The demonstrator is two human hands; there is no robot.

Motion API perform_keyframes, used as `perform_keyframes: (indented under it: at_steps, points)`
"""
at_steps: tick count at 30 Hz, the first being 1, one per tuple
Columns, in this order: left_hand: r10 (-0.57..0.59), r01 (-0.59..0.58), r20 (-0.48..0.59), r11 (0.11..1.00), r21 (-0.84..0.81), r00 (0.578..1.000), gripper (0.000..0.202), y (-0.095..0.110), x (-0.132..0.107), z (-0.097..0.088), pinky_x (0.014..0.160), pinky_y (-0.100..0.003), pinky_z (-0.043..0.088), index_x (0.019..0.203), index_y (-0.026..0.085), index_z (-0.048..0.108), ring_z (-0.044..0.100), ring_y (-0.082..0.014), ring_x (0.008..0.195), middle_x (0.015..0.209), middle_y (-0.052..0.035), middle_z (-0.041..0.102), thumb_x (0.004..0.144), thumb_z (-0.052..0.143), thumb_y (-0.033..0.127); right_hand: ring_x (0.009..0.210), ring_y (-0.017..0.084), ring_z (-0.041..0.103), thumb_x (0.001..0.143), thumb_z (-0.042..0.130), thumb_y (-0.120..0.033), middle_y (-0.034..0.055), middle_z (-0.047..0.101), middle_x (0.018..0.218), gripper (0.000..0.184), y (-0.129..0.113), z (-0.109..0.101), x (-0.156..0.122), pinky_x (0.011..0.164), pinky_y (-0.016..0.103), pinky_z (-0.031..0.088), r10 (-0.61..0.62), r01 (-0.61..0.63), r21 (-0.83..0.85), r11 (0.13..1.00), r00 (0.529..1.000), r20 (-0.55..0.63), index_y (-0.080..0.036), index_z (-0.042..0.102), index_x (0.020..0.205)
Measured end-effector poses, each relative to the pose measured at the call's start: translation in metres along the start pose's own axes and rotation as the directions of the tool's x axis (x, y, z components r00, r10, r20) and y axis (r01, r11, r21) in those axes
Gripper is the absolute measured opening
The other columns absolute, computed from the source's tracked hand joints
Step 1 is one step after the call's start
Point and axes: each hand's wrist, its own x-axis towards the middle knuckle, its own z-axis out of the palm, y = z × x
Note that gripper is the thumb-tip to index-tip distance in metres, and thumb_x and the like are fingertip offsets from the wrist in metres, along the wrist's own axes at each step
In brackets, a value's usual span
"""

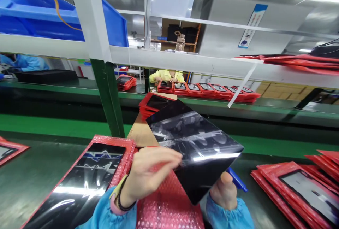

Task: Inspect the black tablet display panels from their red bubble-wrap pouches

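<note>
A glossy black glass panel (196, 144) is tilted in front of me, with light streaks and crease-like marks across its face. My left hand (150, 172) has its fingers and thumb closed at the panel's lower left edge; whether they also pinch a film there I cannot tell. At the lower right edge, my right hand (225, 192) grips the panel, thumb upward, its other fingers partly hidden. A blue pen-like tool (237, 179) sticks out beside that thumb. Below the panel lies a red bubble-wrap bag (169, 200).
At left, another black panel (79, 183) rests on red bubble bags. Red-bagged panels (299, 190) are stacked at right. More red packs (150, 105) sit on cardboard (140, 130) ahead. A green post (108, 98) stands left of centre. Across the shelf, a person (168, 76) works.
</note>
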Motion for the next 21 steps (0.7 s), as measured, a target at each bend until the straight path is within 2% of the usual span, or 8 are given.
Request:
perform_keyframes:
  at_steps: [2, 3, 6, 8, 11, 14, 18, 21]
  points:
    - [-0.236, 0.232, -0.292, 0.971, -0.050, 0.927, 0.015, -0.008, -0.002, -0.001, 0.067, -0.022, 0.056, 0.083, 0.024, 0.070, 0.071, -0.0133, 0.071, 0.078, 0.0004, 0.075, 0.087, 0.062, 0.013, 0.090, 0.035, 0.073, 0.045, 0.085, -0.065, 0.0050, 0.079, 0.087, 0.048, -0.004, 0.006, -0.006, 0.089, 0.049, 0.056, 0.005, -0.005, -0.004, 1.000, 0.998, -0.066, -0.032, 0.078, 0.079]
    - [-0.337, 0.316, -0.354, 0.942, -0.117, 0.873, 0.012, -0.012, -0.001, -0.003, 0.059, -0.021, 0.053, 0.080, 0.023, 0.068, 0.067, -0.0114, 0.062, 0.072, 0.0016, 0.072, 0.088, 0.061, 0.017, 0.092, 0.035, 0.073, 0.044, 0.082, -0.071, 0.0050, 0.079, 0.089, 0.052, -0.007, 0.010, -0.009, 0.089, 0.049, 0.056, 0.010, -0.010, -0.005, 1.000, 0.995, -0.100, -0.033, 0.078, 0.078]
    - [-0.589, 0.492, -0.234, 0.791, -0.364, 0.774, 0.014, -0.023, 0.004, -0.008, 0.046, -0.019, 0.044, 0.079, 0.022, 0.058, 0.055, -0.0084, 0.045, 0.061, 0.0045, 0.063, 0.090, 0.060, 0.029, 0.092, 0.037, 0.073, 0.040, 0.074, -0.082, 0.0031, 0.080, 0.090, 0.060, -0.016, 0.027, -0.019, 0.088, 0.050, 0.056, 0.035, -0.037, -0.006, 0.999, 0.985, -0.169, -0.036, 0.079, 0.077]
    - [-0.670, 0.537, -0.141, 0.687, -0.490, 0.729, 0.017, -0.029, 0.007, -0.009, 0.046, -0.017, 0.043, 0.079, 0.021, 0.055, 0.052, -0.0068, 0.047, 0.060, 0.0066, 0.055, 0.089, 0.062, 0.034, 0.087, 0.037, 0.074, 0.039, 0.073, -0.083, 0.0016, 0.080, 0.087, 0.057, -0.020, 0.038, -0.024, 0.085, 0.052, 0.057, 0.055, -0.058, -0.009, 0.998, 0.981, -0.186, -0.038, 0.078, 0.073]
    - [-0.729, 0.480, -0.092, 0.535, -0.696, 0.679, 0.017, -0.030, 0.010, -0.008, 0.050, -0.014, 0.043, 0.078, 0.020, 0.056, 0.047, -0.0055, 0.054, 0.066, 0.0066, 0.048, 0.085, 0.067, 0.031, 0.087, 0.039, 0.074, 0.039, 0.073, -0.083, 0.0020, 0.080, 0.088, 0.055, -0.019, 0.051, -0.027, 0.085, 0.055, 0.056, 0.077, -0.077, 0.007, 0.997, 0.977, -0.200, -0.039, 0.078, 0.071]
    - [-0.758, 0.319, -0.108, 0.394, -0.862, 0.643, 0.007, -0.025, 0.011, -0.005, 0.067, -0.017, 0.050, 0.082, 0.020, 0.061, 0.055, -0.0087, 0.072, 0.081, 0.0025, 0.055, 0.086, 0.064, 0.025, 0.087, 0.040, 0.073, 0.038, 0.073, -0.083, 0.0050, 0.080, 0.088, 0.061, -0.010, 0.052, -0.024, 0.088, 0.056, 0.055, 0.115, -0.106, 0.052, 0.993, 0.969, -0.217, -0.035, 0.079, 0.075]
    - [-0.812, 0.156, -0.240, 0.372, -0.915, 0.532, 0.010, -0.015, 0.010, -0.005, 0.087, -0.022, 0.050, 0.089, 0.020, 0.066, 0.057, -0.0120, 0.093, 0.096, -0.0003, 0.059, 0.091, 0.056, 0.022, 0.096, 0.033, 0.072, 0.055, 0.075, -0.073, 0.0033, 0.079, 0.097, 0.055, 0.006, 0.034, -0.013, 0.096, 0.048, 0.052, 0.055, -0.027, 0.097, 0.995, 0.950, -0.308, -0.034, 0.077, 0.094]
    - [-0.805, 0.113, -0.281, 0.392, -0.913, 0.522, 0.011, -0.008, 0.007, -0.006, 0.087, -0.025, 0.050, 0.089, 0.022, 0.065, 0.058, -0.0131, 0.094, 0.096, 0.0003, 0.058, 0.092, 0.055, 0.025, 0.112, 0.030, 0.066, 0.066, 0.074, -0.066, 0.0034, 0.074, 0.115, 0.058, 0.011, 0.023, -0.006, 0.099, 0.046, 0.050, -0.038, 0.061, 0.068, 0.996, 0.953, -0.299, -0.035, 0.069, 0.114]
